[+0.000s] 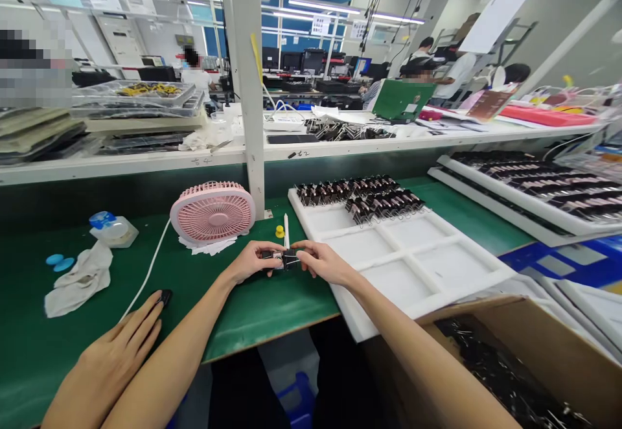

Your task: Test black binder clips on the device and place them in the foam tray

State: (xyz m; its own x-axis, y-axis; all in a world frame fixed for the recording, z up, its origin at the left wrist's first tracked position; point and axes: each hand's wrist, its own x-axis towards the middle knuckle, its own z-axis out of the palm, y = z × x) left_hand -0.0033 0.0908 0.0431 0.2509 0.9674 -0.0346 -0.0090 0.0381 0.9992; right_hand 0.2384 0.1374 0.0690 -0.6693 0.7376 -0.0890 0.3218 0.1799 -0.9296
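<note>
My left hand [253,262] is closed on a small black part [277,260] with a pale face, above the green table. Close against it, my right hand [321,263] pinches a black binder clip [290,258] with silver wire handles. The fingers partly hide both pieces, so I cannot tell exactly how they join. Just behind them lie a white stick-like tool [286,229] and a small yellow piece [280,231]. At the lower left, another person's hand [114,354] rests by my left forearm, its fingertips on a small black object [166,297].
A white foam tray [413,309] on the right holds rows of clipped parts [383,203]. More filled trays [549,221] are stacked farther right. A cardboard box [573,345] of black clips stands below. To the left are a pink fan [214,215], its cable, a cloth [82,280] and a bottle [116,230].
</note>
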